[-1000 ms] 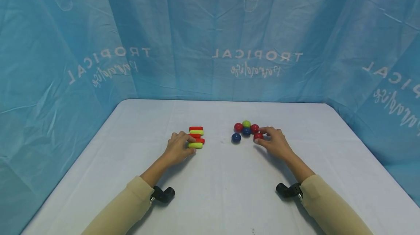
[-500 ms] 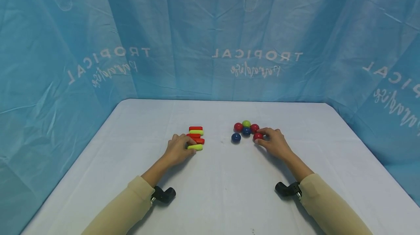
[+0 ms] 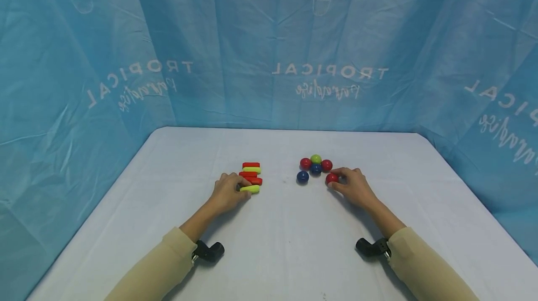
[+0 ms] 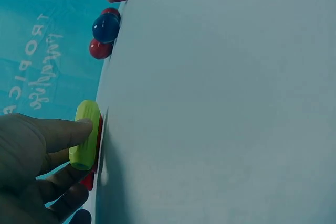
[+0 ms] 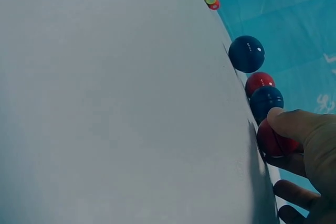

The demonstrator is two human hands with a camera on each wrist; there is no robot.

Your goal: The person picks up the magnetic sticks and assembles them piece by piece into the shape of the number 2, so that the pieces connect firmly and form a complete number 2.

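Observation:
My left hand [image 3: 227,192] pinches the nearest yellow-green block [image 4: 85,140], a short stick with rounded ends, with the thumb on its near side. Just beyond it lie two red blocks [image 3: 254,181], then another yellow-green block [image 3: 251,170] and a red one [image 3: 251,164] in a rough stack of rows. On the other side, my right hand [image 3: 354,186] holds a shiny red ball [image 3: 331,178] between thumb and fingers. Close to that ball sit a second red ball [image 3: 326,165], a blue ball [image 3: 315,169], a green ball [image 3: 315,158] and a further red ball [image 3: 305,164].
A separate blue ball [image 3: 302,177] lies at the left front of the ball group. White cloth covers the table [image 3: 277,245], and a blue printed curtain [image 3: 269,49] hangs around its back and sides. Both wrists carry black cameras [image 3: 210,251].
The left hand has drawn the nearest yellow-green block slightly toward me, widening its gap from the red blocks. The right hand has shifted its red ball slightly nearer, away from the other balls.

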